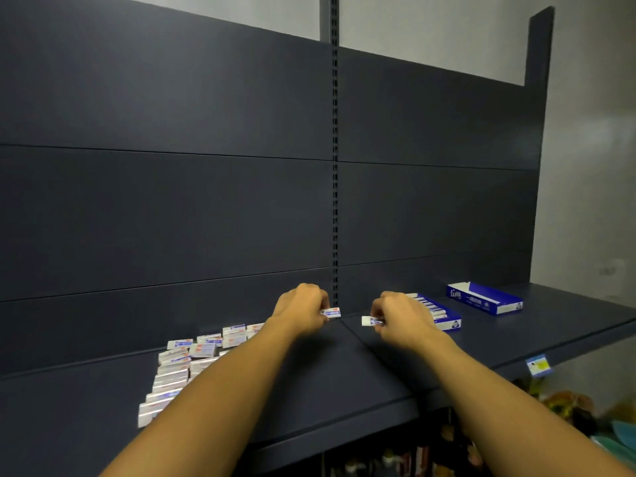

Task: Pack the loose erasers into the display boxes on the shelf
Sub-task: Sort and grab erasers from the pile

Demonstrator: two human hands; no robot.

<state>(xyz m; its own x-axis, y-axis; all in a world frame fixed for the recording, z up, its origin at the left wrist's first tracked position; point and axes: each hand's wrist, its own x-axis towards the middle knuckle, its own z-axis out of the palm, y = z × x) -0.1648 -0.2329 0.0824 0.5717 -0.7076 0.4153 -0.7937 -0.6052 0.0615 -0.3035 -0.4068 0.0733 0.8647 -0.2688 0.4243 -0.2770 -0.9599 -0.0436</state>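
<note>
The dark shelf [378, 373] runs wide in front of the person, bare along its back panels, and everything that matters sits low on it. To the left lies the heap of loose erasers [179, 366], white sleeves with blue and red print, scattered flat and partly hidden by the left forearm. On the right stand two blue display boxes: the far box [485, 298] looks open and empty from here, well apart from the hands, while the near box [444, 313] sits just behind the right hand with a row of erasers already standing in it. The left hand [303, 311] is curled round one eraser [331, 312], whose end pokes out toward the middle; the right hand [401, 316] pinches a second eraser [370, 320] by its printed end, white tip pointing left. The two hands are close but not touching. I would judge the right one's eraser goes in first, since that box is nearest. To do it well, turn each eraser so it matches the row, slide it tight against the last one, and steady the light cardboard so it does not skid back.
</note>
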